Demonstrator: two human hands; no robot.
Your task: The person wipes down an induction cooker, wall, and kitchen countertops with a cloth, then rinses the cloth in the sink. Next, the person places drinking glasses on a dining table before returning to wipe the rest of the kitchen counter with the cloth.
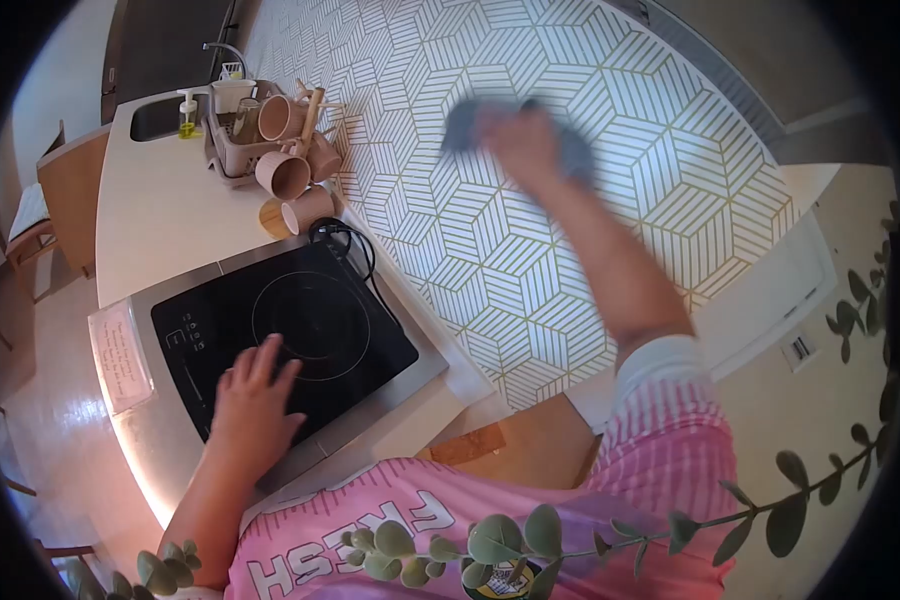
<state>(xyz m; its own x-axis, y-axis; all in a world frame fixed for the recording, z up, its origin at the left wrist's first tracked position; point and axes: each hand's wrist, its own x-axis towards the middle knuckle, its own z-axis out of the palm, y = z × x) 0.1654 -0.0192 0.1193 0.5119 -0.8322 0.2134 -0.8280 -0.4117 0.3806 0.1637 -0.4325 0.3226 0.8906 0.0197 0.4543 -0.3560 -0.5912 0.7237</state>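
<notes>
Against the wall with its white and gold geometric pattern (530, 260), my right hand (522, 145) holds a grey-blue cloth (573, 155). Both the hand and the cloth are blurred by motion. The cloth spreads out on both sides of my fingers. My left hand (253, 405) rests with spread fingers on the black glass of the induction cooktop (320, 325), near the ring marking. Nothing is held in it.
Behind the cooktop, a dish rack (232, 155) and several pink mugs (283, 175) stand beside the wall. A black cable (370, 262) lies at the cooktop's back edge. A soap bottle (186, 112) stands by the sink (155, 120). Leafy stems (495, 535) cross the lower foreground.
</notes>
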